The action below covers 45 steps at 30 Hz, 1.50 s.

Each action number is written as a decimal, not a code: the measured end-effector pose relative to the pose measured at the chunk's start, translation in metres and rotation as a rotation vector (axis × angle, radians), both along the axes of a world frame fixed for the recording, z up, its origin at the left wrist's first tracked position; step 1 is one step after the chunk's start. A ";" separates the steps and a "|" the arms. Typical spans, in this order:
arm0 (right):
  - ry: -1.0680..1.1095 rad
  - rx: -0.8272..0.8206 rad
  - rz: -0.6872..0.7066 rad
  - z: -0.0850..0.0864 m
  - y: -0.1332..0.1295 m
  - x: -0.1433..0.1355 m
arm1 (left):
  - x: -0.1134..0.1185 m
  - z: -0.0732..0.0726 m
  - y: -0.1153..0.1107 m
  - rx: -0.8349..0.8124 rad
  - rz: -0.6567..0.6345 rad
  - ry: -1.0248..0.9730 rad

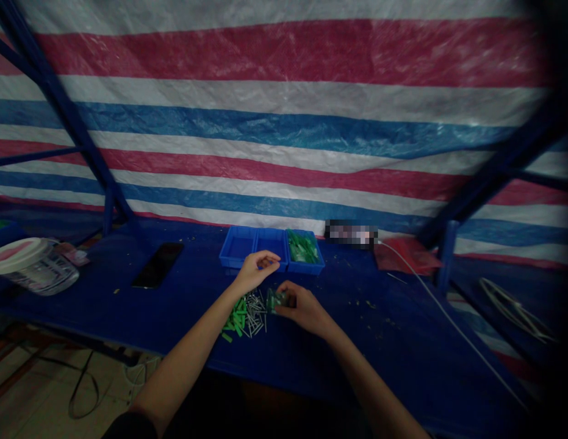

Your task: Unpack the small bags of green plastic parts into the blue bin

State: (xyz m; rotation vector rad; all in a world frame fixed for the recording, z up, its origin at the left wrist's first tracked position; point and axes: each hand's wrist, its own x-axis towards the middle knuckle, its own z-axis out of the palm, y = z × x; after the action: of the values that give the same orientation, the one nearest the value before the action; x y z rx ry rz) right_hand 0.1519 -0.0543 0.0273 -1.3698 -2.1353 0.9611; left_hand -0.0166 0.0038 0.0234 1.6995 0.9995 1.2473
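My right hand point(303, 308) is closed around a small clear plastic bag point(275, 301) with something green in it. In front of the blue divided tray point(238, 262) is my left hand point(260, 269), its fingers curled toward the thumb; anything between the fingertips is too small to make out. Below the hands lie a pile of silver screws or nails point(255, 317) and a pile of green plastic wall plugs point(237, 318), partly behind my left forearm. The tray's right compartment holds several filled green bags point(303, 247).
A black phone point(158, 265) and a clear bucket with a white lid point(32, 266) are on the left. Back right are a blurred-out object point(351, 233), a red plastic bag point(406, 255) and a white cable point(430, 289). Blue frame posts point(73, 125) rise beside a striped sheet point(284, 140).
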 end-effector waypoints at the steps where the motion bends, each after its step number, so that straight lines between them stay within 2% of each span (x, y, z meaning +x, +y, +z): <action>1: 0.045 0.001 -0.004 0.003 0.004 0.002 | 0.000 0.000 0.000 0.001 0.001 -0.005; 4: 0.186 0.024 -0.017 0.014 0.021 0.007 | 0.001 -0.001 0.001 -0.017 -0.012 -0.050; 8: 0.421 -0.040 -0.058 0.031 0.045 0.011 | 0.001 -0.003 0.004 -0.055 -0.014 -0.115; 11: 0.591 -0.062 -0.135 0.038 0.059 0.011 | 0.002 -0.003 0.004 -0.076 -0.017 -0.150; 14: 0.718 -0.088 -0.232 0.036 0.067 0.012 | 0.003 -0.002 0.005 -0.093 -0.025 -0.187; 20: 1.011 -0.067 -0.438 0.016 0.067 0.015 | 0.007 -0.002 0.003 -0.143 -0.053 -0.206; 27: 1.119 -0.074 -0.504 0.014 0.059 0.012 | 0.011 0.000 -0.003 -0.156 -0.068 -0.198; 33: 1.213 -0.156 -0.445 0.009 0.050 -0.004 | 0.013 -0.001 -0.005 -0.140 -0.082 -0.216; 37: 1.200 -0.203 -0.413 0.005 0.048 -0.011 | 0.012 -0.001 -0.004 -0.115 -0.047 -0.239; 45: 1.082 -0.174 -0.386 0.012 0.047 -0.004 | 0.010 0.007 -0.002 -0.110 0.040 -0.288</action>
State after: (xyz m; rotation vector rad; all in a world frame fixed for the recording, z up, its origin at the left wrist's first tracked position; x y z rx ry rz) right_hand 0.1477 -0.0074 0.0393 -0.9137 -0.9665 1.3151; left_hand -0.0062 0.0016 0.0299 1.3754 0.9124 1.3906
